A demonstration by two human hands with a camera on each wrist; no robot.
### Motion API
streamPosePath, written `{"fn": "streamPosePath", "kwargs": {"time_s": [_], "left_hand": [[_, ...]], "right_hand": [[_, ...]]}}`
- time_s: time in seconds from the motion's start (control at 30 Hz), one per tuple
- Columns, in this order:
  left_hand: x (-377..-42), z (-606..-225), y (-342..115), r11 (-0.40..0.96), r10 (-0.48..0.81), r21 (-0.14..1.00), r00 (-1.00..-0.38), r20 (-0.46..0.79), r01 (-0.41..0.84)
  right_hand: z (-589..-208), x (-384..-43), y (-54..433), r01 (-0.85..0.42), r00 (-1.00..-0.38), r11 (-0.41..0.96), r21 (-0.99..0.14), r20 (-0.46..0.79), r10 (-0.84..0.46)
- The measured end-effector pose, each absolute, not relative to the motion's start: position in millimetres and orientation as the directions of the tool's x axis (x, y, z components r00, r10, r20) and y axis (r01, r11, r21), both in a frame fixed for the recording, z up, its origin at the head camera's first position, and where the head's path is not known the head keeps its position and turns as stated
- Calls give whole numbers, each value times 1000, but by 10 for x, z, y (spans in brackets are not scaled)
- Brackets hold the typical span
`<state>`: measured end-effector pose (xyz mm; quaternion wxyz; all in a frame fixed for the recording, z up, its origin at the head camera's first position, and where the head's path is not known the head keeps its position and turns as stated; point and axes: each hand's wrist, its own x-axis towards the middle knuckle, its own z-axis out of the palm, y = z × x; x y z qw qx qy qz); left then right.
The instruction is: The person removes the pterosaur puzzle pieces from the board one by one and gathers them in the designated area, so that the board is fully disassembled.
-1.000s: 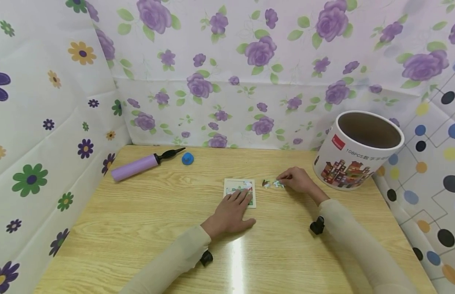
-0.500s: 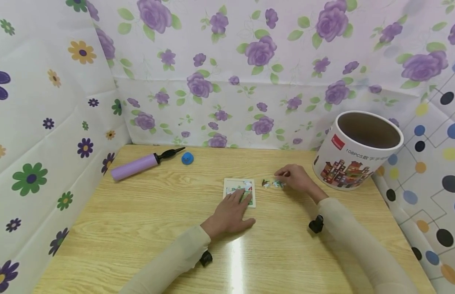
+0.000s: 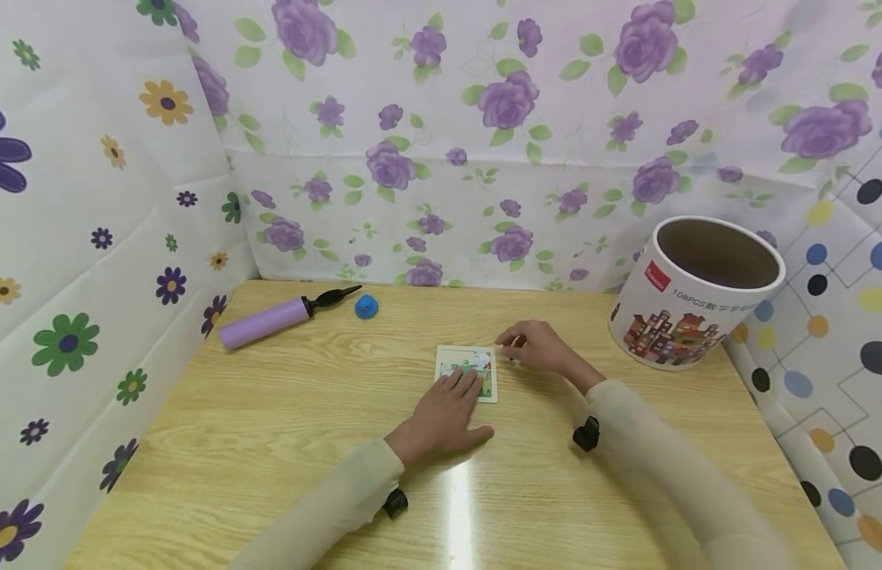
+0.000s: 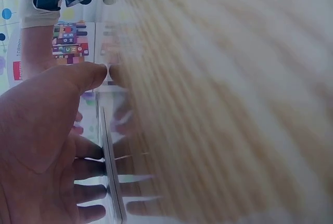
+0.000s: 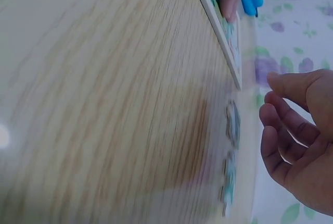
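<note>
My left hand [image 3: 443,418] lies with its straight fingers on a small square jigsaw puzzle [image 3: 486,368] in a pale frame, covering its lower left part. White and green picture parts show around the fingers. My right hand [image 3: 536,347] hovers just right of the frame, thumb and fingers loosely bent. In the right wrist view the thumb tip and index tip stand close together, and nothing shows between them. Below that hand, a loose puzzle piece [image 5: 233,124] lies on the table, in line with more loose jigsaw pieces [image 5: 229,179].
A large white printed bucket [image 3: 686,309] stands at the back right of the wooden table [image 3: 327,412]. Back left are a purple hand pump [image 3: 266,323] with a black nozzle and a small blue toy [image 3: 366,307]. Flowered cloth [image 3: 441,158] walls the back.
My right hand has moved left from above the farther loose pieces to beside the puzzle frame. The left hand stays on the puzzle with little change.
</note>
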<state>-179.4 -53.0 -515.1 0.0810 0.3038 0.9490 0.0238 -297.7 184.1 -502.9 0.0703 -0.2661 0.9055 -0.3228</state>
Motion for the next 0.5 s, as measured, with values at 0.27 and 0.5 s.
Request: {"fn": "streamPosePath", "kwargs": {"time_s": [0.27,0.5], "left_hand": [[-1810,-5168,-566,806,591,144,-794,-143,574],[-1805,-5197,-601,787,615,146,-780,-115,599]], "right_hand": [[-5062,-3011,1625,-489,-814,624,-610,61,-578],[-5129,-3060,1544,-537,-788,625,-567,70,-612]]}}
